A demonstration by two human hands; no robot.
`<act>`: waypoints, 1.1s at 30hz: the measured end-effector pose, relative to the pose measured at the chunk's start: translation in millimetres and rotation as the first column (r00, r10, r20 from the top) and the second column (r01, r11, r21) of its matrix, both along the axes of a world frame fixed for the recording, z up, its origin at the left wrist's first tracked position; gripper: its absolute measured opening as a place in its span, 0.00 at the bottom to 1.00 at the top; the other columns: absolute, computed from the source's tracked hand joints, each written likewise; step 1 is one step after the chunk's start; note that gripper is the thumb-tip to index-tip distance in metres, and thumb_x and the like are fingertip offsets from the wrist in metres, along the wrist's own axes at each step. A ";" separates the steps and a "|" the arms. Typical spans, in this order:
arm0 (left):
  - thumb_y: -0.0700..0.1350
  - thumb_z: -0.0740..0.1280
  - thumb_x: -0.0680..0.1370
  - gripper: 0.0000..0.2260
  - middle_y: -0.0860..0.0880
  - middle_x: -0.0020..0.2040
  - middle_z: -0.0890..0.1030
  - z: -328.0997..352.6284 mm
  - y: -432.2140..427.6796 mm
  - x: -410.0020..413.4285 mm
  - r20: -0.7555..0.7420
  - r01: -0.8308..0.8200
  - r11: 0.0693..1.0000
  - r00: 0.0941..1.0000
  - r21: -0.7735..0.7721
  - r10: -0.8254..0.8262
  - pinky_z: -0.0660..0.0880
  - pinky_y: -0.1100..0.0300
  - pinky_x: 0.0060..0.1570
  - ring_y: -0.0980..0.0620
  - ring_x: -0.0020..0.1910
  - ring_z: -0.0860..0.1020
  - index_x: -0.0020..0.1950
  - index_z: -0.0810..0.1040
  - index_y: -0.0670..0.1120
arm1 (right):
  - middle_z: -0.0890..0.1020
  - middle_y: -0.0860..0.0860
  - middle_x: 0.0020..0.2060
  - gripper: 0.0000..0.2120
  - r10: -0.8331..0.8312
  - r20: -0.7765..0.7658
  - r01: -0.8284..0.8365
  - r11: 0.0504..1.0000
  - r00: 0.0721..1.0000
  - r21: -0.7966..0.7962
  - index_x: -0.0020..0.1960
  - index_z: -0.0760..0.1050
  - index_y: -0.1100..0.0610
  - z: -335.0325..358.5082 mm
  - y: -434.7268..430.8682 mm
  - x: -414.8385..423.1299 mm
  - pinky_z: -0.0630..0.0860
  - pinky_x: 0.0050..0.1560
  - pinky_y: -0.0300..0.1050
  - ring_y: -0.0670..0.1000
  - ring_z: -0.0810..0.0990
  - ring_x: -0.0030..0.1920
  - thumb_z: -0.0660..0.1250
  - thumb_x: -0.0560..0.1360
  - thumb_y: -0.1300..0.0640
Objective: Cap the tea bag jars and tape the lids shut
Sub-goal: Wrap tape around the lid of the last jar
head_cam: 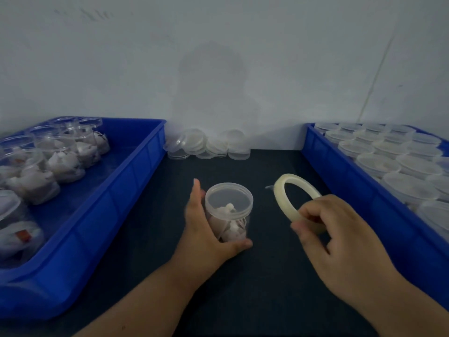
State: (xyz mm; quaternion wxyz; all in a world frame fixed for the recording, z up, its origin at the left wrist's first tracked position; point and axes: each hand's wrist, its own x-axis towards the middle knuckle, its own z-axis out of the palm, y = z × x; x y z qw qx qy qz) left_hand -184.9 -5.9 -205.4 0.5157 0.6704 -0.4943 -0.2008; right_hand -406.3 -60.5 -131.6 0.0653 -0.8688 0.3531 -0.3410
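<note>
Now, centre of frame: one tea bag jar (232,226) stands upright on the dark counter (243,293), long axis vertical, with its clear lid (228,198) already seated on top. Tea bags are visible through the wall.

Left hand (204,235) grips the jar from its left side. The thumb wraps across the lower front and the fingers go round the far side. It looks like a steadying hold.

Right hand (347,246) holds the tape roll (283,203) off the counter, fingers and thumb pinching the near lower part of the ring. The roll is up on edge, tilted, to the right of the jar and apart from it, with a clear gap of counter between them. A short free tab seems to stick out at the roll's upper left, toward the jar; too blurred to be sure.

Judgement: capping is done on this jar and taping is not started. The seam under the lid runs round the jar horizontally, so the tape end must travel left across the gap to meet it. The right hand is the one placed to do that.

Surroundings:
- Blue bin at left (121,198) holds filled jars without lids (65,161).
- Blue bin at right (340,181) holds lidded jars (388,164).
- Loose lids (209,144) are stacked against the wall, upper centre.
</note>
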 end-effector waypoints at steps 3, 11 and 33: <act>0.66 0.75 0.63 0.53 0.72 0.77 0.46 24.6 10.7 -6.2 0.271 -0.030 0.973 0.958 -0.227 0.093 0.49 0.58 0.74 0.66 0.79 0.45 0.77 0.43 0.73 | 0.72 0.37 0.39 0.07 0.097 0.021 -0.095 0.994 0.995 -0.055 0.43 0.71 0.44 5.8 12.2 0.7 0.70 0.32 0.33 0.43 0.75 0.43 0.60 0.73 0.42; 0.57 0.68 0.76 0.13 0.63 0.51 0.80 70.6 29.3 -4.4 0.577 0.156 0.889 0.805 -0.431 0.139 0.71 0.48 0.66 0.64 0.60 0.74 0.55 0.85 0.55 | 0.71 0.35 0.40 0.04 0.238 -0.041 -0.240 0.970 0.970 -0.050 0.46 0.67 0.39 8.3 28.5 4.3 0.73 0.40 0.35 0.41 0.74 0.43 0.62 0.75 0.42; 0.53 0.66 0.76 0.11 0.56 0.54 0.80 34.5 36.3 -13.6 0.708 -0.016 0.952 0.665 -0.305 0.238 0.65 0.65 0.62 0.56 0.58 0.75 0.56 0.82 0.54 | 0.77 0.40 0.40 0.17 0.163 -0.139 -0.136 0.974 0.977 0.183 0.56 0.69 0.34 -15.7 11.1 20.6 0.72 0.38 0.33 0.35 0.73 0.48 0.49 0.73 0.31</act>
